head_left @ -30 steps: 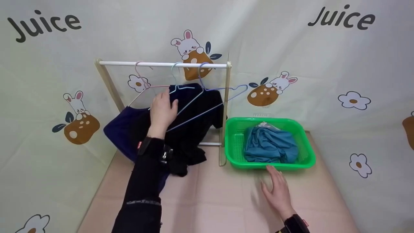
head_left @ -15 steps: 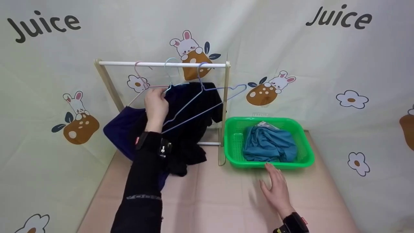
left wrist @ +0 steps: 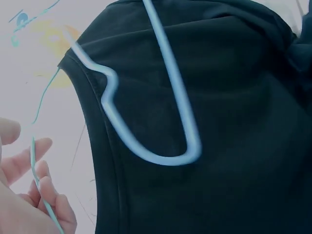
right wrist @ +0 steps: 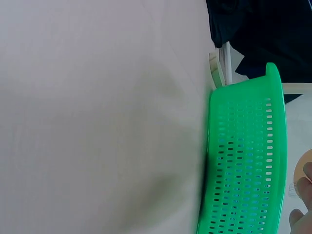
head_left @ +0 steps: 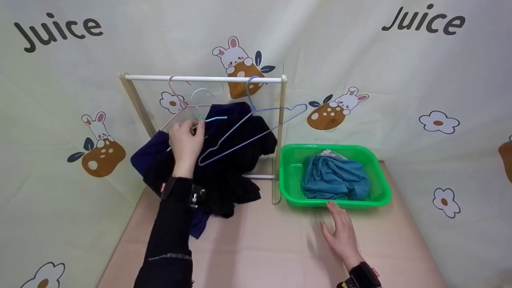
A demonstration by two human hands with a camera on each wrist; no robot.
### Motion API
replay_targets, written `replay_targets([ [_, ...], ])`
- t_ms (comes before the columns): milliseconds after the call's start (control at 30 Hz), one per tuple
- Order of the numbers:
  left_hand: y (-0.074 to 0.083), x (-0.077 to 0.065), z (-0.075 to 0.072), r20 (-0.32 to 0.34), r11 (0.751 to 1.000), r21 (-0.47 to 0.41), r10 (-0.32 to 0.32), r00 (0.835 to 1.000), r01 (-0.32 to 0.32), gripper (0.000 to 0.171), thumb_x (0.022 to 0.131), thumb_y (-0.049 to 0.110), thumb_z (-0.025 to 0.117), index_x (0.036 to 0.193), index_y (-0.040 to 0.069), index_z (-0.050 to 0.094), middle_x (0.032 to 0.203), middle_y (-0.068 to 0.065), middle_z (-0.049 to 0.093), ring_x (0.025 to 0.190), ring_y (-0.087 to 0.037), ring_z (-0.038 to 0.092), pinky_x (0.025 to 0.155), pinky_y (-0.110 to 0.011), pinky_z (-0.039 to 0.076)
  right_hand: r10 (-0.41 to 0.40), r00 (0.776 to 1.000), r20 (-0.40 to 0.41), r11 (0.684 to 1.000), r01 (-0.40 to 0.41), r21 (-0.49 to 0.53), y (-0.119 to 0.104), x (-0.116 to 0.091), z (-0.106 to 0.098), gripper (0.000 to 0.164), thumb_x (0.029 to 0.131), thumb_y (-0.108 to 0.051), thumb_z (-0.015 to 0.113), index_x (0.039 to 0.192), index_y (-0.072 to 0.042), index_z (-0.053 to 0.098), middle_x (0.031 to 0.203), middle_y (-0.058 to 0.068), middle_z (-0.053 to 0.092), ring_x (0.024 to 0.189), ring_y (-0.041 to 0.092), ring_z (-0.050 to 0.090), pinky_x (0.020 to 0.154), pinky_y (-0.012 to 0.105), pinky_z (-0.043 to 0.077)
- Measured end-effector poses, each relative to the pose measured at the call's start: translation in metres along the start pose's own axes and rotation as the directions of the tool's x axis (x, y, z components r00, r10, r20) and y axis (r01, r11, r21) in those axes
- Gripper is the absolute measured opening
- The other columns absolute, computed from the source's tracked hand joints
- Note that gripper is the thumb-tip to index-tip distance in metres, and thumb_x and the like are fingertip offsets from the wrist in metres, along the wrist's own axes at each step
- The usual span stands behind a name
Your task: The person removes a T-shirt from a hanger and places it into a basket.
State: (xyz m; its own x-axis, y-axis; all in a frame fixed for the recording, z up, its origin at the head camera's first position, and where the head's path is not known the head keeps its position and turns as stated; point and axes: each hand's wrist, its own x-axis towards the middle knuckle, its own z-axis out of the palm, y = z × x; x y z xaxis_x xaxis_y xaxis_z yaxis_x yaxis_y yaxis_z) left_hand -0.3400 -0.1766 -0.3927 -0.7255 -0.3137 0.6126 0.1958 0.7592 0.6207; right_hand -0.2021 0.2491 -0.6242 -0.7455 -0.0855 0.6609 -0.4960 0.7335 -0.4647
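just under the bar (head_left: 216,79): a light-blue hanger (head_left: 216,118), unhooked

the left hand (head_left: 185,144) pinches the hanger near its neck, in front of the dark clothes (head_left: 224,172). what matters is up against down: the hook (head_left: 203,89) stands above the fingers, its tip to the right, and in the head view sits below the bar; how far in front of it, i cannot tell. sideways it lies between the pink hanger (head_left: 184,106) and the blue hanger (head_left: 253,109), both on the bar, nearer the pink. one wire arm runs right, the other slants down left; whether it carries cloth is unclear. the right hand (head_left: 342,236) is well apart from it, fingers extended, thumb away, near the front of the green basket (head_left: 360,205).
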Motion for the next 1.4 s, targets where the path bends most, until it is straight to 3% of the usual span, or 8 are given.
replay_targets([
  [100,-0.008,-0.01,0.0,0.028,0.998,0.039,-0.055,0.998,0.054,0.034,0.093,0.039,0.065,0.086,0.006,0.07,0.08,-0.015,0.057,0.091,-0.04,0.055,0.078,-0.055,0.04,-0.016,1.0,-0.01,1.0,0.016,0.002,-0.001,0.001,0.0,0.061,0.076,0.001,0.075,0.133,0.007,0.054,0.134,0.025,0.056,0.124,0.043,0.05,0.113,0.042,0.027],
  [267,-0.024,-0.025,0.002,0.058,0.992,0.097,-0.081,0.995,0.075,0.036,0.094,0.041,0.064,0.083,0.007,0.068,0.086,-0.018,0.061,0.093,-0.041,0.056,0.077,-0.057,0.04,-0.018,1.0,-0.016,1.0,0.018,0.006,-0.003,0.0,0.001,0.061,0.076,0.0,0.076,0.132,0.008,0.054,0.133,0.025,0.056,0.123,0.043,0.05,0.115,0.031,0.02],
  [533,-0.056,-0.054,0.004,0.048,0.985,0.112,-0.138,0.989,0.132,0.037,0.096,0.04,0.062,0.084,0.006,0.066,0.088,-0.018,0.06,0.094,-0.04,0.054,0.079,-0.058,0.038,0.006,1.0,0.003,1.0,-0.006,0.01,-0.005,-0.001,0.002,0.061,0.077,0.001,0.076,0.134,0.006,0.054,0.135,0.023,0.056,0.124,0.041,0.05,0.106,0.053,0.032],
  [633,-0.068,-0.065,0.004,0.011,0.987,0.094,-0.129,0.992,0.127,0.037,0.097,0.04,0.062,0.081,0.006,0.064,0.083,-0.016,0.057,0.091,-0.04,0.054,0.077,-0.057,0.039,0.007,1.0,-0.002,1.0,-0.007,0.017,-0.006,-0.001,0.003,0.061,0.077,0.001,0.076,0.134,0.006,0.054,0.135,0.022,0.056,0.124,0.041,0.05,0.109,0.051,0.031],
  [833,-0.092,-0.096,0.01,-0.103,0.998,0.028,-0.045,0.994,0.048,0.035,0.097,0.034,0.063,0.075,0.006,0.058,0.073,-0.012,0.051,0.08,-0.037,0.051,0.074,-0.053,0.038,-0.01,1.0,-0.001,0.999,0.01,0.041,-0.01,0.004,0.009,0.062,0.077,0.003,0.076,0.134,0.006,0.054,0.135,0.022,0.056,0.125,0.041,0.05,0.112,0.045,0.028],
  [1033,-0.114,-0.127,0.019,-0.197,0.997,0.002,0.082,0.977,-0.083,0.031,0.095,0.024,0.064,0.072,0.006,0.053,0.071,-0.012,0.047,0.072,-0.038,0.048,0.068,-0.051,0.036,-0.045,0.999,-0.004,0.997,0.046,0.059,-0.018,0.011,0.017,0.063,0.077,0.001,0.077,0.135,0.004,0.053,0.136,0.02,0.056,0.126,0.041,0.049,0.113,0.041,0.027],
  [1167,-0.122,-0.144,0.023,-0.195,0.989,-0.01,0.146,0.97,-0.15,0.032,0.094,0.021,0.064,0.069,0.007,0.048,0.069,-0.012,0.045,0.069,-0.04,0.046,0.065,-0.051,0.035,-0.062,0.998,-0.002,0.996,0.062,0.072,-0.024,0.016,0.023,0.063,0.077,0.001,0.076,0.135,0.004,0.054,0.137,0.019,0.056,0.126,0.04,0.049,0.11,0.047,0.03],
  [1400,-0.109,-0.162,0.029,-0.138,0.958,-0.059,0.269,0.953,-0.279,0.03,0.089,0.021,0.065,0.067,0.009,0.05,0.069,-0.008,0.046,0.067,-0.033,0.047,0.065,-0.048,0.035,-0.066,0.997,0.043,0.992,0.061,0.107,-0.035,0.025,0.031,0.063,0.079,-0.003,0.077,0.137,0.004,0.053,0.141,0.019,0.053,0.13,0.039,0.046,0.114,0.031,0.023],
])
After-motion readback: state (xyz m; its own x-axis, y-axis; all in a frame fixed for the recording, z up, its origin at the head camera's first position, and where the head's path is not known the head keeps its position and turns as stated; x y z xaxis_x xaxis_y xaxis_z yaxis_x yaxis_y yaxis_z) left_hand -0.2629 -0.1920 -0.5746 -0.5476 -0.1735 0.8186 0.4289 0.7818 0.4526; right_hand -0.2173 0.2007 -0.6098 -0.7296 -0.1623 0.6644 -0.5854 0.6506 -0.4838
